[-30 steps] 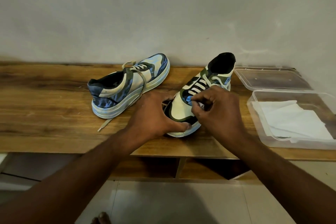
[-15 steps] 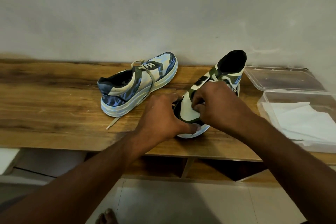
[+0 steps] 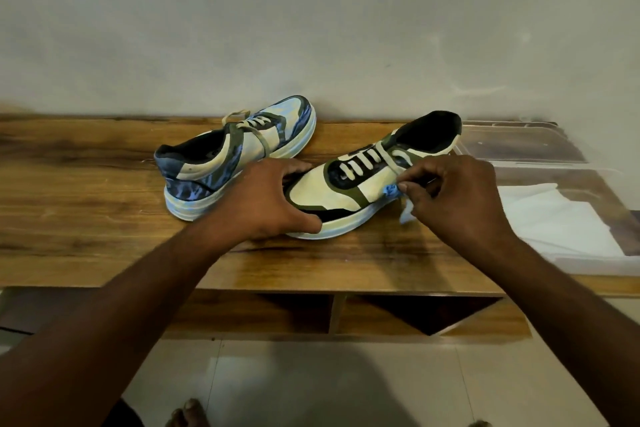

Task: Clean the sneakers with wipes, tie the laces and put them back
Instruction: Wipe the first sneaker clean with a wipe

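1. so the wooden shelf top [image 3: 86, 218] carries both sneakers, the right sneaker [image 3: 349, 184] toe toward the camera, the left sneaker [image 3: 235, 156] behind it near the wall.
2. left hand [image 3: 266, 198] reaches in palm down, fingers and thumb curled round the right sneaker's toe.
3. right hand [image 3: 457, 198] has fingertips pinching a lace [image 3: 391, 158] beside that sneaker.
4. wipes [image 3: 561, 218] sit in the clear box [image 3: 588, 270] far right.
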`<action>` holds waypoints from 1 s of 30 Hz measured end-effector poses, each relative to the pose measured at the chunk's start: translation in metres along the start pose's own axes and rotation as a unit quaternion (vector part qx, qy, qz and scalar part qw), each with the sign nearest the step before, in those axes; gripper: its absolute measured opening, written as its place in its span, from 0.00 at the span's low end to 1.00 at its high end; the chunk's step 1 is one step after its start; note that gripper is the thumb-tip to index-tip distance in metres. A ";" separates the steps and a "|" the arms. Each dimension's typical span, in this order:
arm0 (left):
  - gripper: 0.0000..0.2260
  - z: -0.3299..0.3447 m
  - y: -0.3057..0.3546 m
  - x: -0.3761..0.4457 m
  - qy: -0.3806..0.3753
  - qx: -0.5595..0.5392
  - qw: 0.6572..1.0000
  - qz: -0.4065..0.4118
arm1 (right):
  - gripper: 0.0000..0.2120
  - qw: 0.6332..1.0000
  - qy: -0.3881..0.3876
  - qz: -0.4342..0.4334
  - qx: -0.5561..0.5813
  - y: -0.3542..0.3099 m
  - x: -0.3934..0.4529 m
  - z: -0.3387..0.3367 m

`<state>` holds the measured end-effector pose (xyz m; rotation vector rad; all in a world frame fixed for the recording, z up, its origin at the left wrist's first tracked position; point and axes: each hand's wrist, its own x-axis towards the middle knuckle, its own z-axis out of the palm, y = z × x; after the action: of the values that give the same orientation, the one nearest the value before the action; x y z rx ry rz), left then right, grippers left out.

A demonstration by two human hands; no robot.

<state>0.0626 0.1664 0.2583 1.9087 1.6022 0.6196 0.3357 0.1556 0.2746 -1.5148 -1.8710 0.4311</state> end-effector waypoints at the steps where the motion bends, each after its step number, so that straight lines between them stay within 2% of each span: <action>1: 0.47 0.001 0.001 0.000 0.010 0.007 1.000 0.000 | 0.05 1.000 0.011 0.006 0.010 0.001 -0.002 0.001; 4: 0.50 0.008 0.007 -0.001 0.045 0.044 0.998 0.008 | 0.05 0.998 0.058 0.018 0.019 0.005 -0.006 0.004; 7: 0.47 0.019 0.013 -0.002 0.067 0.063 0.995 0.030 | 0.06 0.995 0.094 0.037 0.016 0.011 -0.008 0.003; 11: 0.50 0.034 0.021 0.002 0.103 0.090 0.990 0.021 | 0.09 0.995 0.087 0.041 0.041 0.012 -0.015 0.010; 18: 0.42 0.032 0.034 0.015 0.106 0.086 0.991 0.003 | 0.06 0.997 0.057 0.025 0.046 0.009 -0.019 0.027; 22: 0.36 0.025 0.038 0.021 0.114 0.082 0.990 -0.016 | 0.07 0.993 0.093 0.038 0.070 0.015 -0.011 0.018; 28: 0.37 0.009 0.042 0.022 0.045 -0.023 0.995 -0.086 | 0.07 0.984 0.167 0.001 0.066 0.018 -0.003 -0.003; 30: 0.31 0.002 0.044 0.021 0.006 -0.061 0.993 -0.103 | 0.07 0.983 0.179 -0.023 0.039 0.013 -0.005 -0.005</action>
<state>0.0999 0.1815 0.2865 1.6296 1.7011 0.6282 0.3490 0.1539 0.2682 -1.3887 -1.5855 0.1908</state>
